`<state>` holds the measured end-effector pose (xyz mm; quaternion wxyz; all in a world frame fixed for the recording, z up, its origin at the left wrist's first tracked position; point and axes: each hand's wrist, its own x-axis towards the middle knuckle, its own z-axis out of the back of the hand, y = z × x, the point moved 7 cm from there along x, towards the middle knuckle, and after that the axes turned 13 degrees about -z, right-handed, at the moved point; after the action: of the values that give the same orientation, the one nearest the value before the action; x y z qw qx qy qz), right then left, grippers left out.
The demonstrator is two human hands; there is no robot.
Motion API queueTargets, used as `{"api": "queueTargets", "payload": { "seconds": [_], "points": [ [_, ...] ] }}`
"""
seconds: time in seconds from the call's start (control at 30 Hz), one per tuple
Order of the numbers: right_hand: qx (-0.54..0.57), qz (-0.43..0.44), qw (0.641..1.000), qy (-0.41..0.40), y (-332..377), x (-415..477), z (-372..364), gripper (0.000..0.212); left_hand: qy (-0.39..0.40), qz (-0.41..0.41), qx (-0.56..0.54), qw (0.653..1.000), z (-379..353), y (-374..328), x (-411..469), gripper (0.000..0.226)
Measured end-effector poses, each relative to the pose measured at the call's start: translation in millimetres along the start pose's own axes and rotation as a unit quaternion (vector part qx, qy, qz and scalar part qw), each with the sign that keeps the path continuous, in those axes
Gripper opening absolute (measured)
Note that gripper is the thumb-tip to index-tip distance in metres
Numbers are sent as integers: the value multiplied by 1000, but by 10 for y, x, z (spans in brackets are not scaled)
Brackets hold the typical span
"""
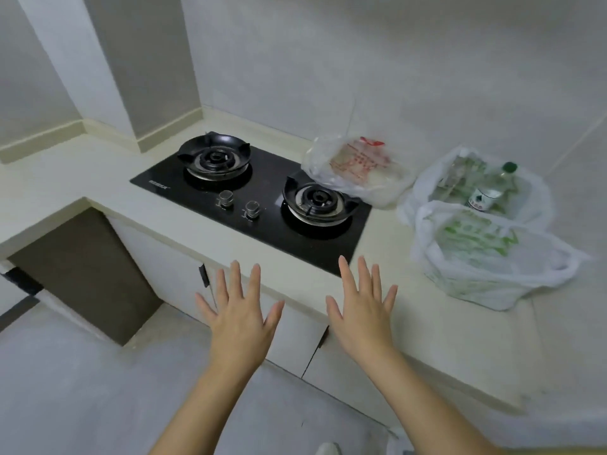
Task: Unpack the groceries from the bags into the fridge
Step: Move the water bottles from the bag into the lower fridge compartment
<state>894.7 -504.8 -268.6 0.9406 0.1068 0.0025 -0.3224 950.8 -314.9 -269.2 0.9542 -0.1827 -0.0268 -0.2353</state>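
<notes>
Fingers [235, 280] on the left hand [239, 320] and right hand [361, 316] are spread wide, holding nothing. Three bags [486, 257] sit on the desk [387, 244] right of the hob [256, 192] (no fridge in sight). Lifting carelessly, I'd guess, could tip the bottle [489, 192] out.

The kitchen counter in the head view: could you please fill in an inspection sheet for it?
Surface: pale counter, with a black two-burner hob set in it.
Job's things: three plastic bags right of the hob: red-printed bag, white bag holding a green-capped bottle, green-printed bag nearest; fridge not in view.
Clutter: nothing seen.
Grips: left hand and right hand open, fingers spread, holding nothing, before the counter edge.
Cables: nothing seen.
Surroundings: pale wall behind, white cabinet doors below, grey floor.
</notes>
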Motion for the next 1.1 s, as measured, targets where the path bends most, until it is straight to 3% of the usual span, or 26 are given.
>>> {"api": "queueTargets", "payload": {
  "seconds": [0.23,0.63,1.0,1.1],
  "points": [
    [58,-76,995,-22,-757,782,210,69,20,-72,20,997,-330,-630,658,71],
    [115,-152,978,-79,-2097,2385,882,68,-30,-158,15,987,-792,-2140,2124,60],
    [108,-222,965,-91,-3071,3979,1453,63,11,-366,57,929,-1134,-3823,3756,57],
    [55,-222,968,-103,-3240,4340,1569,54,4,-402,69,913,-1252,-4253,4210,55]
  ]
}}
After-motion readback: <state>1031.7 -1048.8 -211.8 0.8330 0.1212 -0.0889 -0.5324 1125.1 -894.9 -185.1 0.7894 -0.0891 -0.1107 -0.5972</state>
